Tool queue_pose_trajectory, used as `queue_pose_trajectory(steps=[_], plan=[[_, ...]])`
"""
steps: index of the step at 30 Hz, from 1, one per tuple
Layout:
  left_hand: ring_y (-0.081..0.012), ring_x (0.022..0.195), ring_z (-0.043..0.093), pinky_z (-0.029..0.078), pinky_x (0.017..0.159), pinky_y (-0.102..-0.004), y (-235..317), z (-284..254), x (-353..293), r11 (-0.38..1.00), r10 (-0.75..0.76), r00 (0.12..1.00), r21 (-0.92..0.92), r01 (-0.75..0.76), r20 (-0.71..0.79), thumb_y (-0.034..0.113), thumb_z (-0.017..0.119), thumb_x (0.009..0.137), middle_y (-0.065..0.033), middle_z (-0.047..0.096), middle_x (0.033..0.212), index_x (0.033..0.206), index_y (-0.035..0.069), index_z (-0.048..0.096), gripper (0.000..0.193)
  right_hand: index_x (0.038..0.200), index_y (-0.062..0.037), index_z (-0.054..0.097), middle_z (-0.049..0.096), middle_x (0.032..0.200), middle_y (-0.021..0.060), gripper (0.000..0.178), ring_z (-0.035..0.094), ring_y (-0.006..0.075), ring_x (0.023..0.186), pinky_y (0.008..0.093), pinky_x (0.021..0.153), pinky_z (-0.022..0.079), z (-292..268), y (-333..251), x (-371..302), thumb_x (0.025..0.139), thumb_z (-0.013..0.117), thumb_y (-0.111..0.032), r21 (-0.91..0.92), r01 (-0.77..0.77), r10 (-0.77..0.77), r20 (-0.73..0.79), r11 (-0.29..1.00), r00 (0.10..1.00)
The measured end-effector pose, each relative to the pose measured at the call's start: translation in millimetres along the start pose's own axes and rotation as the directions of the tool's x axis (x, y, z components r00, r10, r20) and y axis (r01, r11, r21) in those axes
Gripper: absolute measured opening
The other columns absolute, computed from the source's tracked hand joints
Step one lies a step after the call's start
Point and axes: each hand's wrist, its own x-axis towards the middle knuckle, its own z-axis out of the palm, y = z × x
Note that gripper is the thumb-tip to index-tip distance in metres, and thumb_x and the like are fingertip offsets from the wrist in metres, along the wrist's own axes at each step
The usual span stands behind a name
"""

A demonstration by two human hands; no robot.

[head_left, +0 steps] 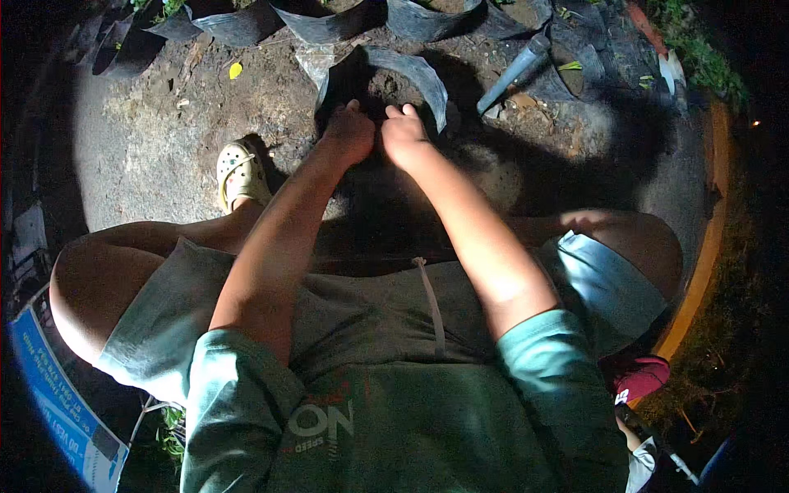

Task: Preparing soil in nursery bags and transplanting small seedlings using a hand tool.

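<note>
A black plastic grow bag [411, 67] stands before me, its wide mouth facing up and dark soil [389, 88] inside. My left hand [351, 134] is at the left of its near rim, fingers curled and closed on the plastic. Close beside it, my right hand [403, 134] is closed at the same near rim, knuckles over the mouth. The thumbs and the gripped edge are mostly hidden under the hands and in shadow.
More soil-filled black bags [316, 25] line the far side. A grey tube-like piece [515, 72] leans at right. My left foot wears a pale clog [240, 174]. A yellow leaf [236, 71] lies on the ground. An orange-yellow kerb edge [713, 222] curves along the right.
</note>
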Motion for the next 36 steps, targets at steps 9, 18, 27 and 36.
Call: queue_pose_trajectory(steps=[9,18,27,36], plan=[[-0.026,0.108,0.047,0.037,0.088,-0.0408,7.3,-9.2,1.8,0.993,-0.057,0.993,0.105,0.046,0.104,0.016,0.051,0.072,-0.0104,0.062,0.099,0.085,0.005,0.067,0.023,0.119,-0.0004,0.041,0.05,0.112,0.0248,0.041,0.044,0.0409,0.107,0.0391,0.092,0.034,-7.5,-37.4,-16.4,0.084,0.045,-0.022,0.27,-0.333,0.38,-0.147,0.904,0.913],[-0.0261,0.109,0.046,0.034,0.09,-0.0414,6.4,-11.9,1.0,0.992,-0.043,0.991,0.125,0.027,0.123,0.019,0.055,0.071,-0.0098,0.062,0.099,0.085,0.007,0.067,0.023,0.097,-0.0021,0.059,0.055,0.108,0.0181,0.027,0.047,0.0303,0.107,0.0378,0.092,0.033,-13.8,-34.5,-13.7,0.077,0.049,-0.018,-0.853,0.317,-0.089,0.308,0.414,0.947],[-0.0247,0.111,0.044,0.033,0.087,-0.0397,6.0,-9.2,3.4,0.953,0.025,0.982,0.293,-0.08,0.187,0.024,0.054,0.072,-0.0075,0.062,0.098,0.088,0.01,0.067,0.024,0.082,-0.0104,0.066,0.061,0.098,0.0082,0.02,0.047,0.0201,0.107,0.0364,0.093,0.03,18.2,71.1,48.8,0.075,0.048,-0.016,-0.784,0.269,-0.28,0.127,0.56,0.952],[-0.0246,0.121,0.038,0.024,0.098,-0.04,11.3,-27.6,-4.2,0.903,-0.01,0.905,0.393,-0.174,0.426,0.027,0.049,0.079,-0.0078,0.056,0.115,0.1,0.011,0.065,0.031,0.071,-0.0108,0.069,0.064,0.094,0.0072,0.019,0.049,0.0192,0.106,0.0388,0.093,0.03,-42.4,-17.5,1.8,0.07,0.051,-0.017,-0.88,0.458,-0.067,0.453,0.127,0.889]])
